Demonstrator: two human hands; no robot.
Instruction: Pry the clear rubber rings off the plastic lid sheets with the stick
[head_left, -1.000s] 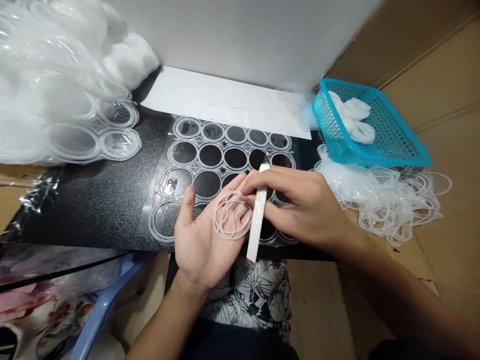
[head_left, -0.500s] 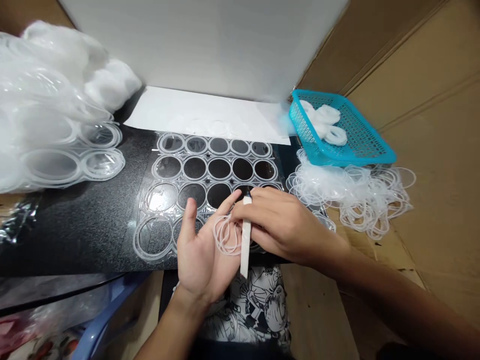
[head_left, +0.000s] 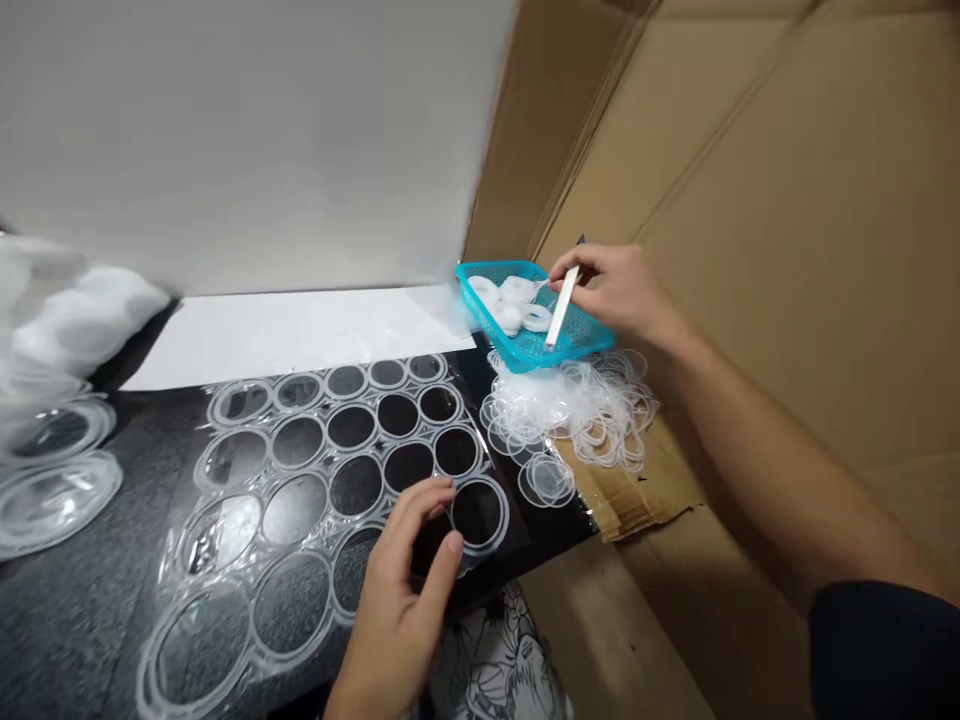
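Note:
My right hand reaches out over the turquoise basket, fingers closed on a white stick-like tool whose tip hangs over the clear rings lying in the basket. My left hand rests with loosely curled fingers on the near edge of a clear plastic sheet of round cut-outs that lies on a black mat. Nothing shows in the left hand's fingers. A heap of thin clear rings lies just in front of the basket.
Cardboard walls rise at the right, a white board at the back with white paper below it. Stacked clear plastic sheets sit at the left. Torn cardboard lies under the ring heap.
My right hand left the left palm and carried the tool out over the basket. The rings are gone from my left palm; that hand dropped onto the sheet. The view swung right.

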